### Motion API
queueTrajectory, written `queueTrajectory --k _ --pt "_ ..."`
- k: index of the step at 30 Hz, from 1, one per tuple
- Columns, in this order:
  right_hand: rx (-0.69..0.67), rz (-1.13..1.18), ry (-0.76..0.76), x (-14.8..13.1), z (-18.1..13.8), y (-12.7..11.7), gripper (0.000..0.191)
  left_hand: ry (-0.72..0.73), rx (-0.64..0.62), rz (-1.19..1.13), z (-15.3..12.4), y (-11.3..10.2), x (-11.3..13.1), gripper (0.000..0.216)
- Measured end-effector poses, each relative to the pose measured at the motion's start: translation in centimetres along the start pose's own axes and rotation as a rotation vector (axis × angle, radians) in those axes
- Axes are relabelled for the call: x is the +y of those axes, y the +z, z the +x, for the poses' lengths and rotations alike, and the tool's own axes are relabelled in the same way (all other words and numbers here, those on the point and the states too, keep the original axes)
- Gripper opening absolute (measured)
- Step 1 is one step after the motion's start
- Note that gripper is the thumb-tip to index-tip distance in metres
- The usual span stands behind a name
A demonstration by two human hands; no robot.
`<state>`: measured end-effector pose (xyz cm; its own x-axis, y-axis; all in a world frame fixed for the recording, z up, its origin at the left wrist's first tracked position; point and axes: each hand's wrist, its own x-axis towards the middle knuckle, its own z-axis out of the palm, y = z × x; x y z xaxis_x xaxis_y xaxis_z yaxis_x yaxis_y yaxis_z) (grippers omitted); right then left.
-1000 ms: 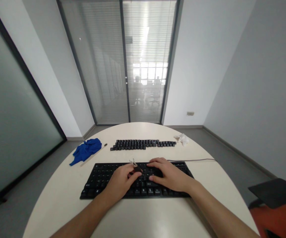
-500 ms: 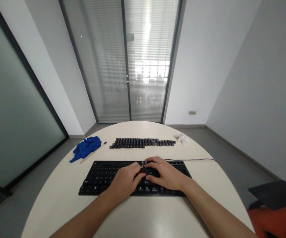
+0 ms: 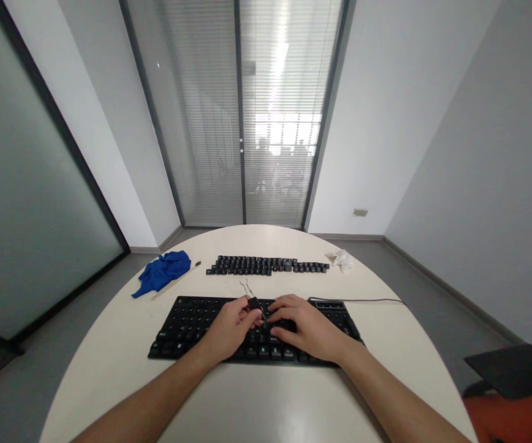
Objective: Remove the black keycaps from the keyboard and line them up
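Observation:
A black keyboard point(image 3: 187, 320) lies on the round white table point(image 3: 256, 394) in front of me. My left hand point(image 3: 226, 329) is over its middle, fingers pinched on a small wire keycap puller point(image 3: 248, 294) whose two prongs point up and away. My right hand point(image 3: 307, 326) rests flat on the keys just right of the puller, fingers stretched towards it. A block of loose black keycaps point(image 3: 266, 266) is laid out in rows beyond the keyboard.
A crumpled blue cloth point(image 3: 162, 274) and a thin wooden-handled brush point(image 3: 176, 280) lie at the back left. A white crumpled tissue point(image 3: 342, 259) sits at the back right. The keyboard's cable point(image 3: 367, 300) runs off right. A dark chair point(image 3: 515, 375) stands at the lower right.
The left hand has lifted the puller slightly up and left off the keys, so its prongs now show above the keyboard. My right hand stays on the keys. The view shifted a little.

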<state>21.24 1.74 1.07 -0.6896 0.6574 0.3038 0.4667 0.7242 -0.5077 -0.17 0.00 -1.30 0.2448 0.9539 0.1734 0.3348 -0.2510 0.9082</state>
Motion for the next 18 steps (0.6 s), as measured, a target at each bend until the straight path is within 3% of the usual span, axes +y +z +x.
queueTrajectory --k 7,12,18 --pt "0.029 -0.027 0.004 -0.7 0.4 0.2 0.013 0.097 0.048 0.018 -0.3 -0.1 0.4 0.017" --pt "0.057 -0.092 0.102 -0.9 0.5 0.9 0.017 0.140 0.032 0.149 -0.5 -0.2 1.1 0.018" --pt "0.083 0.036 0.194 -1.1 0.6 1.2 0.022 0.168 0.073 0.185 -0.7 -0.2 1.1 0.017"
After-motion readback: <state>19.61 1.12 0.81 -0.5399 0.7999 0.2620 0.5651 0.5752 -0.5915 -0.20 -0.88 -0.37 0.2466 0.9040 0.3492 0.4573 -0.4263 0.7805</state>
